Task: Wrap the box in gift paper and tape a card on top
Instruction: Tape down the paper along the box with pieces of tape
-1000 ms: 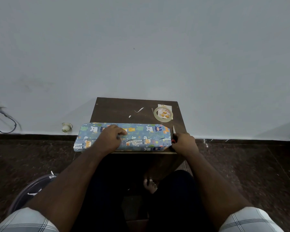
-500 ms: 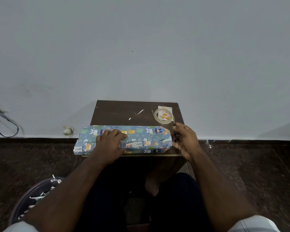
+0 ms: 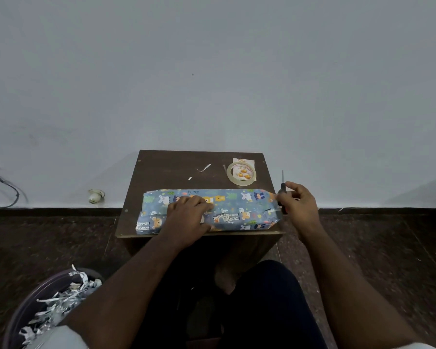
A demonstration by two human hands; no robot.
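Box [image 3: 237, 207] lying along the near edge of the counter [image 3: 166, 167], already sheathed lengthwise in animal-print gift paper. Left hand [image 3: 186, 217] pressed flat on the seam. Right hand [image 3: 297, 205] at the right end, fingers curled round scissors [image 3: 282, 183], blade up. End folds seemingly unfinished. Tape roll [image 3: 242, 173] resting on the card [image 3: 244, 162] at the far corner: card not yet taped on.
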